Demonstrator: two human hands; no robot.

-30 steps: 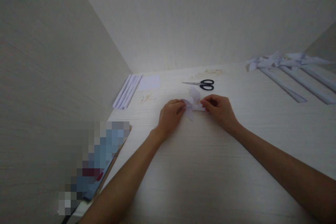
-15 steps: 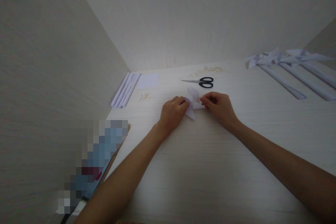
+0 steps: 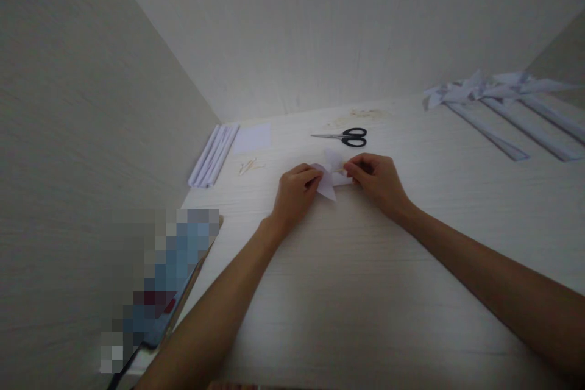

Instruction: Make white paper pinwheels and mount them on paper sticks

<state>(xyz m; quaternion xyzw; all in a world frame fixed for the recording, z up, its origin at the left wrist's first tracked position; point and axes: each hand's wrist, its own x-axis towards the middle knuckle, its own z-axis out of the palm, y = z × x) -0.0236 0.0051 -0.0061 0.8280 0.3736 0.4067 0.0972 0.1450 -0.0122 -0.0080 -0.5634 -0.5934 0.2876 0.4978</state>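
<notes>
Between my hands is a white paper pinwheel [image 3: 327,186] with curved, pointed blades, above the table. My left hand [image 3: 295,194] is closed, pinching one blade at the pinwheel's left side between thumb and fingers. My right hand [image 3: 375,179] is closed in a pinch at the right side. From its fingertips a thin pale stick [image 3: 339,170] appears to point toward the pinwheel's centre; its tip is too small to make out. Just beyond the hands lie black-handled scissors [image 3: 351,136], their blades closed and pointing left.
Rolled white paper tubes [image 3: 214,156] lie at the left, beside a square paper sheet [image 3: 252,138] and several thin sticks [image 3: 249,166]. Small pale scraps [image 3: 363,114] lie near the back wall. Finished-looking pinwheels on paper handles [image 3: 498,116] rest at the right. A pixelated area covers the lower left.
The view has shifted slightly. My left fingers have moved a little leftward on the paper, baring more of the blade. My right hand keeps its pinch near the centre.
</notes>
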